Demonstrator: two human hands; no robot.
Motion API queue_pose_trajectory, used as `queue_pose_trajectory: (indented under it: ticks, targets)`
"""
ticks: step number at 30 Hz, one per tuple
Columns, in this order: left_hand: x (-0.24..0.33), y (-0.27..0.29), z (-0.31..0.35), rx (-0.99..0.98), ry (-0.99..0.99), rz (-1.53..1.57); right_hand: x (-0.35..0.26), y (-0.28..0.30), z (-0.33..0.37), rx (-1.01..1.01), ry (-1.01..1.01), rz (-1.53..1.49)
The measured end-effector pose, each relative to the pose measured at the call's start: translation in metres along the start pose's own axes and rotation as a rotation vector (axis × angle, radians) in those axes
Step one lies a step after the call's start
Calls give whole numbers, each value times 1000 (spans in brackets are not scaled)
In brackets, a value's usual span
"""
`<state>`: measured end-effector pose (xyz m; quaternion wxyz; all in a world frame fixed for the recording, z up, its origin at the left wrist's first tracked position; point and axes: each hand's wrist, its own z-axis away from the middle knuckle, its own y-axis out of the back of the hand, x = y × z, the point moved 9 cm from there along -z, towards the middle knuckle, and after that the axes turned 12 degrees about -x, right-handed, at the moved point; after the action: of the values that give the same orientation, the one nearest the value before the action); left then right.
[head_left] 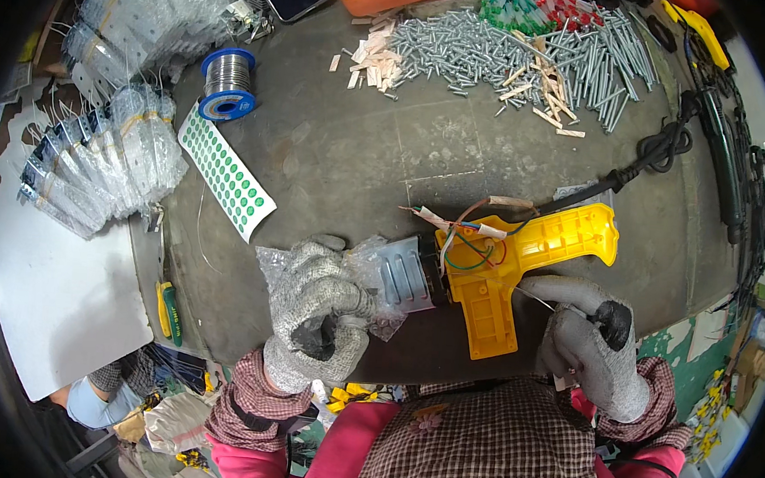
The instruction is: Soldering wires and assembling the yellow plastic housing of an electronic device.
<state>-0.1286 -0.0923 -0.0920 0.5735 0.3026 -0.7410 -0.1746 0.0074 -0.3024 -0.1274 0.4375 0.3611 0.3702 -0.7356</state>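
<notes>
My left hand (319, 310), in a grey knit glove, is closed round the bubble wrap (365, 264) on a silvery metal barrel (405, 275). The barrel joins a yellow pistol-shaped plastic housing (487, 320), whose ribbed inside faces up. Several thin coloured wires (478, 252) loop over the housing, some with pale sleeves. My right hand (600, 340), gloved too, is beside the handle with its index finger stretched toward it and the other fingers curled. A thin pale strand (536, 298) runs from the housing to this hand; what the curled fingers hold is hidden.
Behind lie a blue solder spool (227, 82), a sheet of green round stickers (226, 172) and a pile of screws (464, 51). Bubble-wrapped parts (112, 157) fill the left. A knotted black cable (664, 147) crosses the right; yellow-green cutters (169, 314) lie near the left edge.
</notes>
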Motion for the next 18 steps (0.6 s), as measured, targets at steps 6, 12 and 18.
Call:
queue_pose_trajectory:
  ticks: [6,12,18]
  targets:
    - [3,-2,-5,-27,62,-4,-15,-8,-29,-152,118,378]
    - [2,-2,-1,-21,43,-22,-44,-41,-37,-157,362,1288]
    - [6,-1,-2,-41,-47,-53,-42,-65,-45,-260,346,1732]
